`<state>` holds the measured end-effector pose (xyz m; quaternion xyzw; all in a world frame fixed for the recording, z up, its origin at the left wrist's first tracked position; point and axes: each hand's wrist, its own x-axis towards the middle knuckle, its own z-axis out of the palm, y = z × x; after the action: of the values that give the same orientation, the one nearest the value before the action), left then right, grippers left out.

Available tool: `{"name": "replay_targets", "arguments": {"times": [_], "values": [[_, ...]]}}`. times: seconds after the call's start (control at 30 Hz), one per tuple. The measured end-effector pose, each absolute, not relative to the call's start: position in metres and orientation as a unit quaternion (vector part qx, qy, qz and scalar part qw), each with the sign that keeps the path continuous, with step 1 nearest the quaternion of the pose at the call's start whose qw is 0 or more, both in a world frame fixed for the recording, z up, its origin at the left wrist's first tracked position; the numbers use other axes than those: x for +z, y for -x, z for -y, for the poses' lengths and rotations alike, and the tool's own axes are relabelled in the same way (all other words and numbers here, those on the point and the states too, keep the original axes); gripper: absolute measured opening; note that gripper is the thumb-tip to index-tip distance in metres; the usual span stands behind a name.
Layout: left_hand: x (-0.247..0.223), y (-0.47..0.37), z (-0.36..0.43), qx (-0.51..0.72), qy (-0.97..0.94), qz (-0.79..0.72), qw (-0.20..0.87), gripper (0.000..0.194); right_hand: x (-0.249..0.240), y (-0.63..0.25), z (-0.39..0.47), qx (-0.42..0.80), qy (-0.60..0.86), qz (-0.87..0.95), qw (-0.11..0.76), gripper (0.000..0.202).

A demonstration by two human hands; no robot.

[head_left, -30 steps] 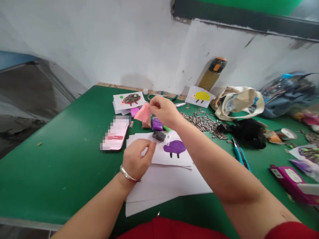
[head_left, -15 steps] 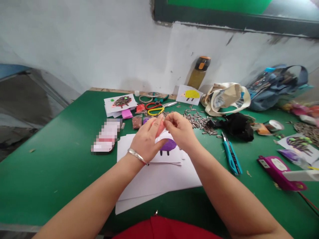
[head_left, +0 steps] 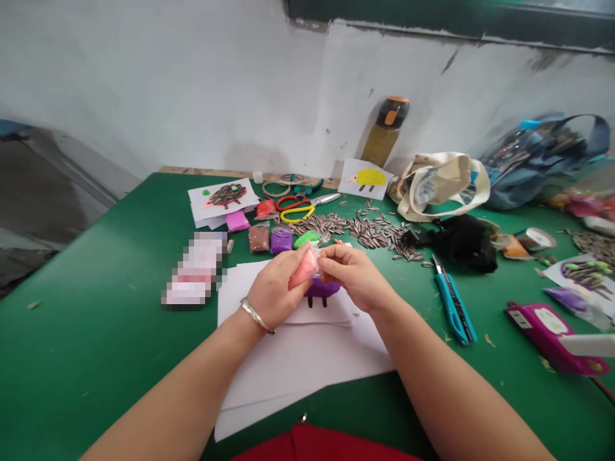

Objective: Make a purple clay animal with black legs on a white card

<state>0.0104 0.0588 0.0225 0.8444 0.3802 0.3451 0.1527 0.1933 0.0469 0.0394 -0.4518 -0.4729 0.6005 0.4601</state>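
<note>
My left hand (head_left: 275,285) is closed around a small clear packet of pinkish-orange modelling clay (head_left: 303,267). The fingertips of my right hand (head_left: 353,272) pinch the clear plastic at the packet's right end. Both hands hover over a sheet bearing a purple clay animal shape (head_left: 323,288) with black legs, its upper part covered by my hands. That sheet lies on larger white paper (head_left: 307,358). Just beyond my fingers are packets of green clay (head_left: 307,239), purple clay (head_left: 281,241) and brown clay (head_left: 259,237).
Sunflower seeds (head_left: 375,230) lie scattered behind my hands, near scissors (head_left: 298,210). A teal utility knife (head_left: 454,304) and a magenta device (head_left: 552,336) are at right. A phone (head_left: 195,272) lies left. A bottle (head_left: 384,131) stands against the wall.
My hands have tilted and lowered slightly, so the pinkish-orange packet shows more. The green and purple packets behind are now exposed. The view has shifted a little.
</note>
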Motion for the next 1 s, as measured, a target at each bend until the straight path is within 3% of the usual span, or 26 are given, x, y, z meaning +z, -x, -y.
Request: {"name": "replay_targets", "arguments": {"times": [0.2,0.47,1.0], "values": [[0.023,-0.009,-0.062,0.353,-0.845,-0.370,0.156,0.050,0.033,-0.192,-0.052,0.582,0.460,0.483,0.466,0.023],[0.025,-0.010,-0.060,0.359,-0.833,-0.379,0.184,0.057,0.029,-0.189,-0.049,0.735,0.338,0.343,0.477,0.031],[0.034,-0.010,-0.056,0.391,-0.807,-0.372,0.239,0.054,0.026,-0.193,-0.054,0.797,0.293,0.258,0.461,0.029]]}}
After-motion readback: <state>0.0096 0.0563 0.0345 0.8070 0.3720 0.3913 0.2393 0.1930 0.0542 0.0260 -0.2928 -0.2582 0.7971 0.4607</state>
